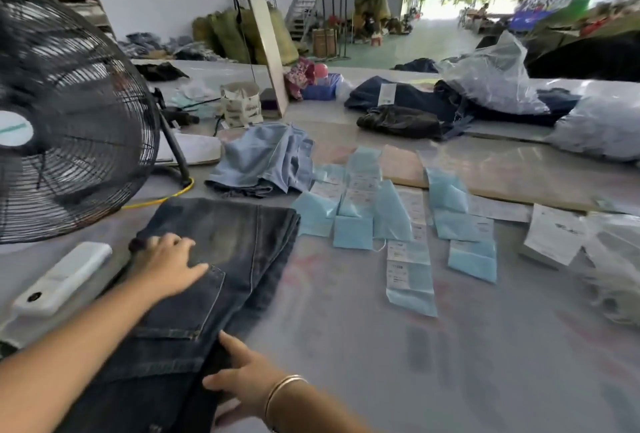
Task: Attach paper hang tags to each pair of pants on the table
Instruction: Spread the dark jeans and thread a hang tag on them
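A folded pair of dark washed jeans [221, 259] lies on the table in front of me, back pocket up. My left hand [166, 263] rests flat on the jeans near their left edge, fingers spread. My right hand [242, 377], with a gold bangle at the wrist, touches the jeans' right edge low in the view, thumb on top and fingers at the fold. Several light blue and white paper hang tags [408, 252] lie spread on the table to the right. A light blue pair of pants [263, 159] lies crumpled beyond the dark jeans.
A large black fan [69, 114] stands at the left, with a white device [62, 276] beside the jeans. Dark pants [408, 100] and clear plastic bags [495, 76] lie at the back right. A paper sheet [554, 238] and more plastic lie at the right edge.
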The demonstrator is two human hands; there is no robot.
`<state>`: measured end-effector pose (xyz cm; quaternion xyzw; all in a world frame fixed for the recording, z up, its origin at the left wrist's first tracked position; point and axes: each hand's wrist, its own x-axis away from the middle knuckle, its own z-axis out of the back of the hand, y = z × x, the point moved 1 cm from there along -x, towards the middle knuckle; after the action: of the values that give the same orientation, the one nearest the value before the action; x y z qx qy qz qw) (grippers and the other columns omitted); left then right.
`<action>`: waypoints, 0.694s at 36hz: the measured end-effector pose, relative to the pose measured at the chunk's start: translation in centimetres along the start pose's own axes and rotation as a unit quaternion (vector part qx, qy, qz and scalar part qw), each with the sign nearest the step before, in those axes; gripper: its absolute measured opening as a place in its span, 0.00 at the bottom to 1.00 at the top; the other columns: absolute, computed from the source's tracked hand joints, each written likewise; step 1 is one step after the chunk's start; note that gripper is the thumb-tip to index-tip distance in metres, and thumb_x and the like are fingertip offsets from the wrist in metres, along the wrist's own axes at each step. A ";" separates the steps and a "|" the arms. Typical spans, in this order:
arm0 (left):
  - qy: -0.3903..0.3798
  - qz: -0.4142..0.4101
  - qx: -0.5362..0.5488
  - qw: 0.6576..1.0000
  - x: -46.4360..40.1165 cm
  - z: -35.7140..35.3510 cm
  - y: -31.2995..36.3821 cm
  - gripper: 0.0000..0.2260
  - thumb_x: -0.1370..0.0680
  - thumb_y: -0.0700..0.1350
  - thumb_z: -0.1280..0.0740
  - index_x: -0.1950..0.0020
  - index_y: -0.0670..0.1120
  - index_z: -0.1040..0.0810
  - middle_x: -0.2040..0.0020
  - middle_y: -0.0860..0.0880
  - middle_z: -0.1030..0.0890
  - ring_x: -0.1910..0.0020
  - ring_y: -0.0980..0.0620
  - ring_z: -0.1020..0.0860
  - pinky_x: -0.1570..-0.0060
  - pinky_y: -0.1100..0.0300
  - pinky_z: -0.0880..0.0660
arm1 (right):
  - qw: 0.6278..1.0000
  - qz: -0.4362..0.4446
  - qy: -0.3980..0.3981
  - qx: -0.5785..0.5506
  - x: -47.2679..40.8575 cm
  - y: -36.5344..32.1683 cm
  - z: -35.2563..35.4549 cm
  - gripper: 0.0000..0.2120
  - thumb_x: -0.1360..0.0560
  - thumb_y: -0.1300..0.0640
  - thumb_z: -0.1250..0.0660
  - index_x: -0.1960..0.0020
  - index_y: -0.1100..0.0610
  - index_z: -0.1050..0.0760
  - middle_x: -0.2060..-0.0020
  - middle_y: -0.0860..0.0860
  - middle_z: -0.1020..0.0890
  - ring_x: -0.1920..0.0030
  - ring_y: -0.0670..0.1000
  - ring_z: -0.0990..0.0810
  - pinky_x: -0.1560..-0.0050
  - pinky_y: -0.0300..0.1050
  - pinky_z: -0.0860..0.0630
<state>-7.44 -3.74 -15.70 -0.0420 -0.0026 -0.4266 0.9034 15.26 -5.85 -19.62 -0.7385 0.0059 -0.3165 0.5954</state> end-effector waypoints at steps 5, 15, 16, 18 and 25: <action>-0.043 -0.037 0.011 0.998 1.2 -3.5 11.2 0.45 0.37 0.80 0.44 0.30 0.51 0.35 0.32 0.47 0.33 0.32 0.44 0.35 0.40 0.46 0.32 | 0.999 0.025 0.005 0.041 0.8 -0.1 0.9 0.29 0.22 0.66 0.39 0.25 0.52 0.43 0.33 0.56 0.28 0.41 0.49 0.24 0.46 0.38 0.24; -0.036 0.047 0.101 0.993 -3.6 -3.9 10.7 0.36 0.29 0.74 0.43 0.36 0.46 0.32 0.39 0.43 0.24 0.41 0.42 0.25 0.53 0.53 0.29 | 0.987 0.047 0.148 0.036 3.3 1.6 9.0 0.16 0.22 0.65 0.43 0.36 0.57 0.28 0.50 0.51 0.25 0.65 0.43 0.25 0.65 0.30 0.31; -0.041 0.049 0.060 0.996 -3.5 -3.8 11.2 0.38 0.30 0.74 0.42 0.34 0.45 0.34 0.38 0.43 0.25 0.41 0.43 0.25 0.56 0.53 0.31 | 0.986 0.048 0.156 0.043 3.3 1.7 9.2 0.15 0.22 0.65 0.43 0.37 0.57 0.27 0.51 0.51 0.25 0.66 0.43 0.25 0.66 0.29 0.31; -0.041 0.042 -0.019 0.998 -3.3 -4.0 12.4 0.38 0.29 0.73 0.42 0.31 0.46 0.38 0.38 0.43 0.26 0.42 0.44 0.24 0.59 0.55 0.32 | 0.985 0.049 0.157 0.049 3.4 1.6 9.1 0.14 0.22 0.65 0.42 0.38 0.58 0.27 0.52 0.52 0.24 0.67 0.42 0.25 0.67 0.29 0.31; -0.034 0.050 0.164 0.985 -6.3 -3.8 10.8 0.19 0.19 0.53 0.43 0.34 0.43 0.27 0.36 0.40 0.25 0.39 0.40 0.26 0.48 0.54 0.29 | 0.987 0.060 0.127 0.074 4.2 2.1 9.7 0.12 0.22 0.64 0.40 0.42 0.55 0.25 0.59 0.45 0.24 0.69 0.39 0.24 0.65 0.30 0.30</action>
<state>-3.23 7.71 -20.51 0.0918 -0.1012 -0.3731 0.9177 23.98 0.44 -20.47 -0.6446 0.1023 -0.3712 0.6605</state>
